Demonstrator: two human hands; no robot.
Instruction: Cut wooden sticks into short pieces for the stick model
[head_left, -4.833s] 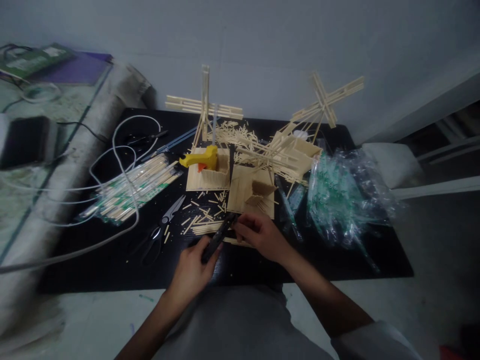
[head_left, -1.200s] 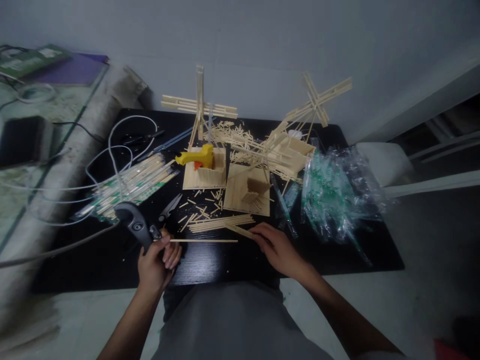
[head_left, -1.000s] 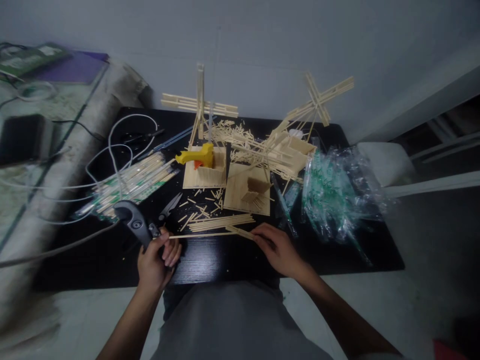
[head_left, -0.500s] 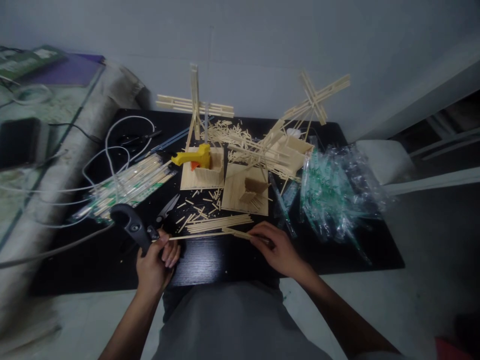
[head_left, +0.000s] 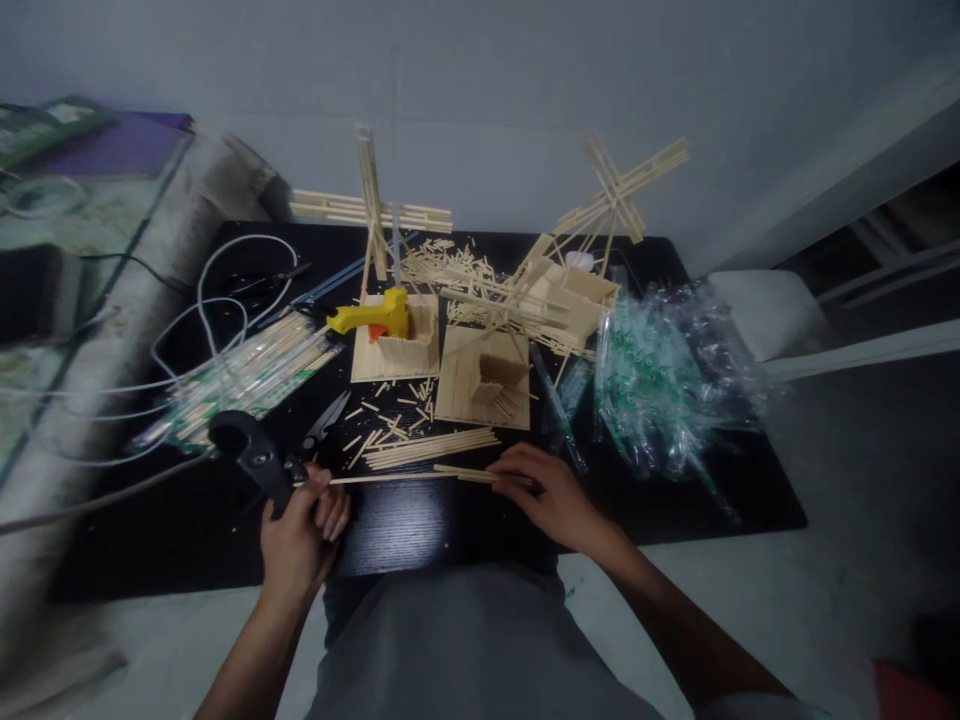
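Note:
My left hand [head_left: 300,520] is closed at the table's front left, around a black tool [head_left: 259,465] with a curved, hooked end and a pivot screw. The same hand pinches one end of a thin wooden stick [head_left: 390,479], which runs right, nearly level. My right hand [head_left: 551,495] is closed on a few short wooden sticks [head_left: 472,472], their tips meeting the long stick's far end. How many it holds is hidden by the fingers. Behind both hands lies a row of loose sticks [head_left: 431,448]. Open scissor blades [head_left: 328,420] lie beyond my left hand.
A yellow glue gun [head_left: 375,313] rests on a wooden base [head_left: 364,360] beneath a stick windmill [head_left: 371,205]. Another base [head_left: 457,385] carries a small box. A second windmill [head_left: 619,190], plastic wrappers [head_left: 660,380], packed sticks [head_left: 247,375] and white cables [head_left: 202,290] surround the work.
The short sticks in my right hand have tilted to lie more in line with the long stick. The whole view has shifted slightly; both hands keep their grip.

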